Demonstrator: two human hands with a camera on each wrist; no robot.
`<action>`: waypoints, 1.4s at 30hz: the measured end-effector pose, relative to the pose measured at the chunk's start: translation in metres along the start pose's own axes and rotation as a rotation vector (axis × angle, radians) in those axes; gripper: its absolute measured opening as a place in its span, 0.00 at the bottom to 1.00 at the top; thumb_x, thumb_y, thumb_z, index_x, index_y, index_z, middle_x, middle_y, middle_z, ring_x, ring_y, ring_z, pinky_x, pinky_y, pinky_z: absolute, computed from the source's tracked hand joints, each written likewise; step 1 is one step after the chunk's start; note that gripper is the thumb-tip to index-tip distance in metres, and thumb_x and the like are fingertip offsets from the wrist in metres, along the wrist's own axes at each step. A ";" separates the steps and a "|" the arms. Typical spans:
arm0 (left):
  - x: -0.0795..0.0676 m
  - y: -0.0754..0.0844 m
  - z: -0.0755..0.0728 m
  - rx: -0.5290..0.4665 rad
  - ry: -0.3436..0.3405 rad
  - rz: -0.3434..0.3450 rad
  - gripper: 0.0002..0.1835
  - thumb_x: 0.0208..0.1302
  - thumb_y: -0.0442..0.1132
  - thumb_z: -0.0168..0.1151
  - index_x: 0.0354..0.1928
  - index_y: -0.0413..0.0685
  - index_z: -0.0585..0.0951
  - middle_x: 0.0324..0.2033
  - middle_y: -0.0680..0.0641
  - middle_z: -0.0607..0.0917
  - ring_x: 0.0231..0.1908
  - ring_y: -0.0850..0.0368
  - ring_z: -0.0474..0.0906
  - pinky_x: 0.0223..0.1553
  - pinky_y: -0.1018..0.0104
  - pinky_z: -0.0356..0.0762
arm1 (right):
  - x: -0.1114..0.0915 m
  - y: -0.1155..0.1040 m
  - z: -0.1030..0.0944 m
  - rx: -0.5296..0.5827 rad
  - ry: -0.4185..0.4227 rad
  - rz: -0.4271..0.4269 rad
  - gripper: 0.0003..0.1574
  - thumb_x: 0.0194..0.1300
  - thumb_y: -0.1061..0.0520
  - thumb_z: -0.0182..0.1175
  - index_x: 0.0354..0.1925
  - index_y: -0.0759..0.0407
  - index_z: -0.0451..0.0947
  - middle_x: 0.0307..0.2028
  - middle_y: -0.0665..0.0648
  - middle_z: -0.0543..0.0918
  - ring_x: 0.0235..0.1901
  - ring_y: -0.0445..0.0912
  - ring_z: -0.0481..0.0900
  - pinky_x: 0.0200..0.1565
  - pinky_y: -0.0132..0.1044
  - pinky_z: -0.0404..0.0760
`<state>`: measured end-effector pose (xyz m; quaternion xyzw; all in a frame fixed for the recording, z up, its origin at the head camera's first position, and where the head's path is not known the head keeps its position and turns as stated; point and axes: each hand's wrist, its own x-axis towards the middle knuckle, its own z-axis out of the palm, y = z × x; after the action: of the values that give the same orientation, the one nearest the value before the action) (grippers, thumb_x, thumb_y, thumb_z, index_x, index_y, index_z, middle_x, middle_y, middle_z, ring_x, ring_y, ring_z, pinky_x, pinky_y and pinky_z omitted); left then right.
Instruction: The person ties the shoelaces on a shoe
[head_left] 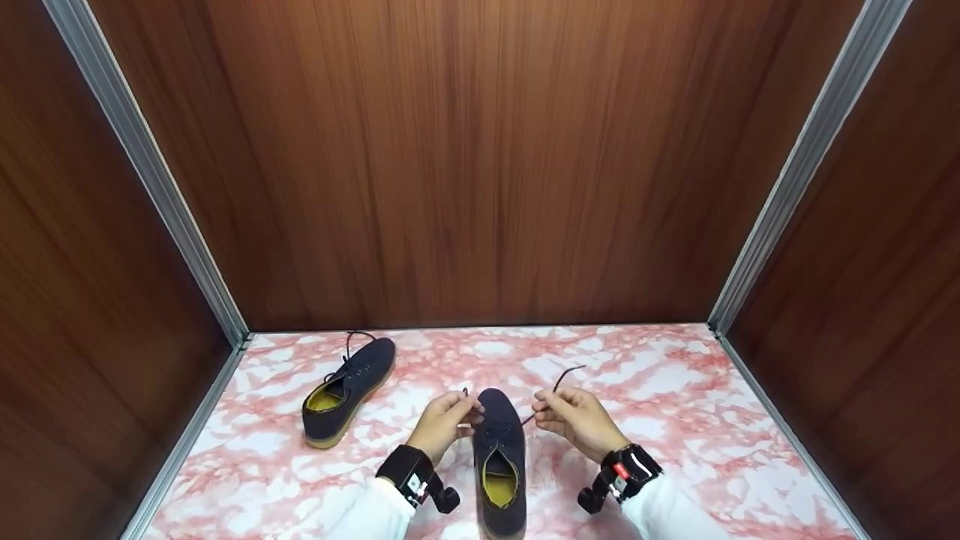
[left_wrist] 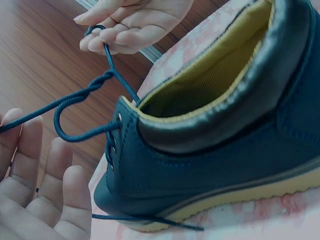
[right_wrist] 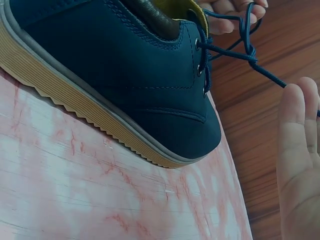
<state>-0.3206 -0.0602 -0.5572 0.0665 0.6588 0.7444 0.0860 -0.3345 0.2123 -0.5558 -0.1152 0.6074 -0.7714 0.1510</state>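
A navy lace-up shoe (head_left: 501,439) with a yellow lining stands between my hands, toe pointing away from me. My left hand (head_left: 448,421), at the shoe's left, pinches one end of its shoelace. The other lace end is between the thumb and fingers of my right hand (head_left: 581,424), its tip sticking up beyond them. Both wrist views show the shoelace (left_wrist: 95,85) twisted around itself in front of the tongue, drawn out toward each hand. A loop of lace (right_wrist: 245,30) passes around the left fingertips in the right wrist view.
A second navy shoe (head_left: 349,394) stands to the left, its lace loose over the top. The floor panel (head_left: 660,405) has a pink and white marbled pattern. Brown wood-look walls (head_left: 480,165) with metal corner rails (head_left: 810,142) enclose the back and both sides.
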 end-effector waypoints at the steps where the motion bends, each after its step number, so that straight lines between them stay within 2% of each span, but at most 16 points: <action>1: 0.000 0.000 0.000 -0.006 0.004 0.002 0.16 0.80 0.44 0.56 0.43 0.36 0.81 0.39 0.50 0.85 0.41 0.57 0.82 0.43 0.64 0.82 | 0.000 0.001 0.000 -0.004 -0.002 -0.002 0.11 0.79 0.60 0.57 0.52 0.66 0.80 0.41 0.51 0.88 0.41 0.40 0.87 0.52 0.36 0.88; 4: -0.002 0.001 0.002 -0.022 0.014 0.012 0.14 0.80 0.42 0.54 0.43 0.37 0.81 0.39 0.50 0.85 0.42 0.55 0.82 0.43 0.65 0.82 | -0.001 0.003 0.000 -0.005 0.005 -0.002 0.20 0.74 0.66 0.59 0.60 0.76 0.76 0.43 0.51 0.90 0.42 0.40 0.88 0.53 0.35 0.88; 7: -0.003 0.003 0.002 -0.051 0.023 0.024 0.12 0.80 0.40 0.51 0.43 0.38 0.80 0.38 0.50 0.86 0.42 0.54 0.82 0.44 0.64 0.82 | -0.002 0.005 0.001 0.001 0.023 0.000 0.24 0.75 0.66 0.59 0.63 0.81 0.72 0.43 0.53 0.91 0.41 0.39 0.89 0.53 0.34 0.88; 12: -0.004 0.006 0.002 -0.104 0.027 0.034 0.10 0.80 0.38 0.50 0.40 0.43 0.78 0.38 0.49 0.87 0.41 0.57 0.83 0.48 0.60 0.83 | -0.001 0.007 0.003 0.015 -0.013 -0.001 0.17 0.80 0.59 0.55 0.56 0.71 0.80 0.47 0.56 0.91 0.40 0.40 0.90 0.49 0.34 0.89; 15: -0.003 0.008 0.004 -0.126 0.015 0.038 0.11 0.80 0.39 0.49 0.40 0.44 0.78 0.38 0.48 0.87 0.41 0.58 0.84 0.49 0.59 0.82 | -0.001 0.007 0.003 0.040 -0.063 0.008 0.16 0.82 0.56 0.51 0.53 0.66 0.80 0.48 0.56 0.90 0.42 0.41 0.91 0.50 0.35 0.89; 17: -0.003 0.009 0.004 -0.139 0.005 0.048 0.11 0.81 0.39 0.49 0.40 0.43 0.77 0.38 0.48 0.88 0.41 0.58 0.85 0.50 0.59 0.83 | -0.002 0.006 0.004 0.054 -0.083 0.012 0.16 0.83 0.55 0.50 0.52 0.66 0.79 0.46 0.56 0.90 0.42 0.42 0.91 0.50 0.36 0.89; 23: -0.002 0.011 0.007 -0.185 -0.028 0.056 0.09 0.81 0.38 0.47 0.39 0.47 0.73 0.35 0.52 0.88 0.41 0.58 0.87 0.56 0.57 0.84 | -0.003 0.006 0.005 0.018 -0.064 0.014 0.22 0.82 0.56 0.52 0.61 0.74 0.74 0.41 0.52 0.88 0.39 0.41 0.89 0.49 0.35 0.89; 26: -0.002 0.012 0.009 -0.204 -0.034 0.051 0.09 0.82 0.37 0.47 0.38 0.49 0.72 0.34 0.52 0.87 0.42 0.57 0.88 0.59 0.54 0.84 | -0.004 0.005 0.005 -0.004 -0.061 0.013 0.28 0.80 0.60 0.55 0.67 0.80 0.68 0.42 0.52 0.89 0.41 0.40 0.89 0.52 0.35 0.88; 29: 0.000 0.013 0.010 -0.207 -0.033 0.047 0.10 0.82 0.38 0.47 0.37 0.49 0.72 0.33 0.52 0.87 0.42 0.56 0.89 0.57 0.57 0.85 | -0.005 0.004 0.005 -0.007 -0.064 0.004 0.31 0.77 0.65 0.57 0.69 0.83 0.64 0.44 0.53 0.90 0.44 0.40 0.89 0.55 0.35 0.87; 33: 0.001 0.013 0.011 -0.226 -0.030 0.045 0.10 0.83 0.38 0.45 0.39 0.47 0.73 0.32 0.52 0.85 0.41 0.56 0.88 0.54 0.60 0.86 | -0.005 0.004 0.004 0.015 -0.042 0.000 0.25 0.77 0.66 0.56 0.66 0.79 0.71 0.45 0.55 0.90 0.44 0.41 0.90 0.55 0.36 0.87; 37: 0.000 0.012 0.012 -0.252 -0.038 0.052 0.11 0.84 0.38 0.43 0.41 0.45 0.73 0.31 0.51 0.82 0.38 0.58 0.87 0.52 0.62 0.86 | -0.005 0.006 0.007 0.032 -0.019 0.006 0.16 0.79 0.62 0.55 0.57 0.70 0.81 0.45 0.55 0.90 0.42 0.42 0.90 0.53 0.37 0.88; 39: 0.000 0.012 0.012 -0.264 -0.041 0.054 0.12 0.84 0.38 0.42 0.41 0.44 0.73 0.30 0.52 0.81 0.36 0.59 0.86 0.50 0.62 0.86 | -0.005 0.007 0.009 0.037 -0.016 0.008 0.15 0.81 0.59 0.53 0.54 0.68 0.81 0.45 0.54 0.90 0.41 0.41 0.90 0.52 0.37 0.89; 42: -0.001 0.013 0.013 -0.280 -0.034 0.055 0.11 0.84 0.37 0.42 0.42 0.43 0.73 0.28 0.53 0.79 0.33 0.60 0.84 0.47 0.64 0.85 | -0.005 0.007 0.012 0.040 -0.017 0.010 0.18 0.83 0.57 0.49 0.54 0.70 0.77 0.46 0.53 0.91 0.41 0.41 0.90 0.51 0.37 0.89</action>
<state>-0.3176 -0.0497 -0.5426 0.0845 0.5450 0.8298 0.0853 -0.3253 0.2015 -0.5601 -0.1156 0.5913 -0.7814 0.1622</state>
